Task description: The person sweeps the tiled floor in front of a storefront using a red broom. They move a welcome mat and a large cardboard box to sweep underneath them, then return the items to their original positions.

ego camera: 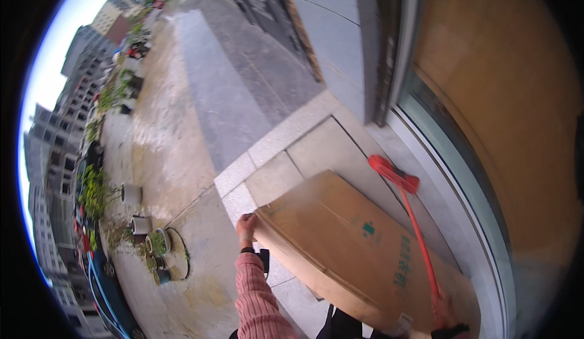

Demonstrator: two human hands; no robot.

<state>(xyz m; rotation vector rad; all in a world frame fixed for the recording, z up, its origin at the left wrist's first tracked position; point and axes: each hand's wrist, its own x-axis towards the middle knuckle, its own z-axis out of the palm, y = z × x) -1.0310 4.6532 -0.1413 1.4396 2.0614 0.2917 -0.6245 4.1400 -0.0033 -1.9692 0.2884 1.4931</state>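
A large flat cardboard carton [333,238] with green printing lies tilted in front of me over the tiled step. My left hand [247,226] grips its far left corner, the pink ribbed sleeve stretched out behind it. At the lower right, my right hand [445,310] is closed around the red handle of a long-handled broom [419,229] and sits against the carton's face. The broom's red head [393,174] is beyond the carton's right edge, beside the door sill. The carton hides part of the step.
A glass door [456,124] with a metal frame runs along the right. Pale tiles [319,143] form the step, which ends at the concrete pavement [169,156]. Potted plants [157,243] and a parked blue car [107,293] stand to the left.
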